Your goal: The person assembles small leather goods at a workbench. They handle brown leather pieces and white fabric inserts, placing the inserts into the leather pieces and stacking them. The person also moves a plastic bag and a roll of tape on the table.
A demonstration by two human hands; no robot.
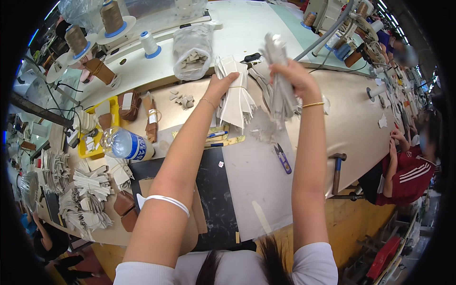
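My left hand (pixel 221 88) is closed on a bundle of off-white cut pieces (pixel 233 102) with a band round it, thumb lying over the near face. To its right, my right hand (pixel 300 78) grips an upright bundle of grey cut pieces (pixel 281 97), smeared by motion and raised above the table. Between and behind the two bundles lie more grey strips (pixel 260 78), partly covered. Under the bundles, loose grey scraps (pixel 261 124) are spread on the table. Purple-handled thread snips (pixel 283 160) lie nearer to me, touched by neither hand.
Left of my arm stand a water bottle (pixel 127 144), a yellow tray (pixel 115 111) and stacked pale pieces (pixel 91 183). Behind are a plastic bag of scraps (pixel 192 52) and thread cones (pixel 112 19). A hammer (pixel 337 173) lies at right, near a seated co-worker (pixel 406 173).
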